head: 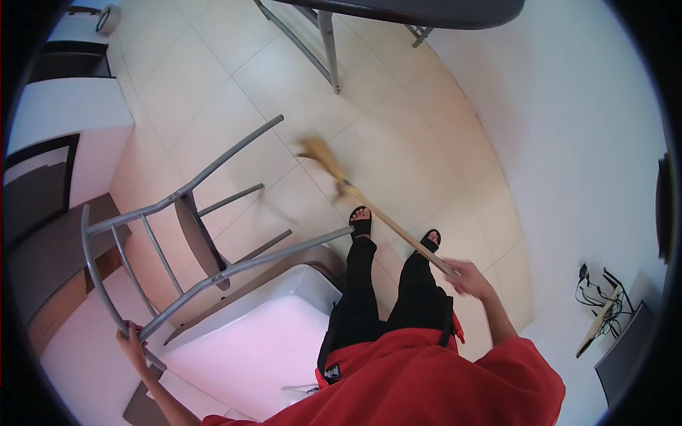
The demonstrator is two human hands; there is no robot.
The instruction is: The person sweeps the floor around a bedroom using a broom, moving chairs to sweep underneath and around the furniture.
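My left hand (132,341) grips the backrest tube of a grey metal-framed chair (201,240) at the left. The chair is tilted, its round dark seat seen nearly edge-on and its legs pointing up the picture. In my right hand (469,278) is the wooden handle of a broom (397,226). The broom's tan straw bristles (319,152) are blurred and lie over the tiled floor (373,138), beyond my sandaled feet. Whether the bristles touch the floor cannot be told.
A bed with a pale mattress (261,341) is beside my legs at the left. A dark-topped table (426,10) with metal legs stands at the far edge of view. Along the right runs a white wall (565,133), with a small shelf (599,322) bearing tangled cables.
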